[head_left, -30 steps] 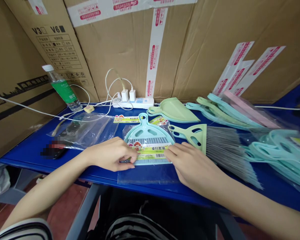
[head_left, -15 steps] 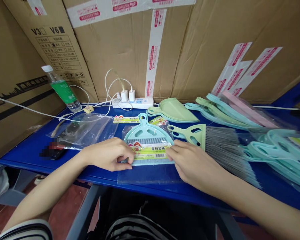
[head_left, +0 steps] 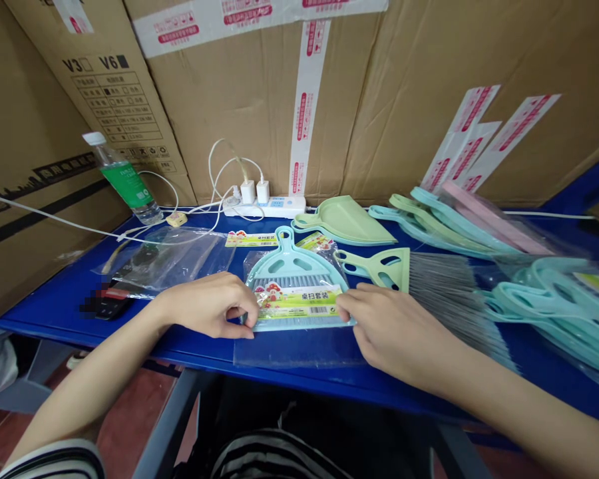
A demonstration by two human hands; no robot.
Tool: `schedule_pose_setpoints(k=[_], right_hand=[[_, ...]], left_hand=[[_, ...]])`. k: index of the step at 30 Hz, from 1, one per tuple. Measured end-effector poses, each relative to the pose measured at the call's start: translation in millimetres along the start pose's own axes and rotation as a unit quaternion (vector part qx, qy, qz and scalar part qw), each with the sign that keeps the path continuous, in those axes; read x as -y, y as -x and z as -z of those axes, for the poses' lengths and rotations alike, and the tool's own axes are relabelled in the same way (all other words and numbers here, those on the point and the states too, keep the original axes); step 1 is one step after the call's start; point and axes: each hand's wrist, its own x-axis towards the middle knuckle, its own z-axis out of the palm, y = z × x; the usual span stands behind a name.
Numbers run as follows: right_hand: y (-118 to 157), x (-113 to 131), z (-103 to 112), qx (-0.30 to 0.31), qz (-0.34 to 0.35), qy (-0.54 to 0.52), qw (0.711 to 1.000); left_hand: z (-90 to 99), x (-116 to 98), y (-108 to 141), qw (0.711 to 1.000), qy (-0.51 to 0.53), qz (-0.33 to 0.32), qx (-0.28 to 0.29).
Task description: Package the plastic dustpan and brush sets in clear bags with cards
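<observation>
A light-blue dustpan and brush set [head_left: 279, 256] lies in a clear plastic bag [head_left: 289, 352] in front of me, handle pointing away. Across its bristles, inside the bag, is a yellow-green label card [head_left: 299, 303] with mushroom pictures. My left hand [head_left: 219, 306] is closed at the left edge of the bag, thumb and fingers pinched by the card's left end. My right hand [head_left: 379, 319] pinches the bag's right edge by the other end of the card. Both fingertips are partly hidden. Just beyond my right hand lies a green brush [head_left: 379, 266] with grey bristles.
Green dustpans [head_left: 354, 219] lie behind, and bagged sets [head_left: 554, 299] are piled at the right. At left are an empty plastic bag [head_left: 194, 256], a black device [head_left: 112, 303] and a water bottle [head_left: 127, 183]. A power strip [head_left: 279, 206] with cables stands against the cardboard.
My hands have moved slightly apart: the left one to the left, the right one a little to the right. More of the label card shows between them. The other things stay put.
</observation>
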Motion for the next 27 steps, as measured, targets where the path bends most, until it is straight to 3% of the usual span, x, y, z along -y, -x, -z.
schedule_pose_setpoints(k=[8, 20, 27], right_hand=[[1.1, -6.2, 6.0, 0.037, -0.007, 0.006, 0.999], [9.1, -41.9, -6.6, 0.0, 0.147, -0.144, 0.979], [9.0, -38.8, -1.2, 0.028, 0.106, -0.154, 0.982]], left_hand=[[2.8, 1.8, 2.9, 0.999, 0.038, -0.001, 0.016], [6.8, 5.0, 9.0, 0.996, 0.086, -0.023, 0.025], [1.5, 9.3, 4.6, 1.0, 0.028, -0.004, -0.013]])
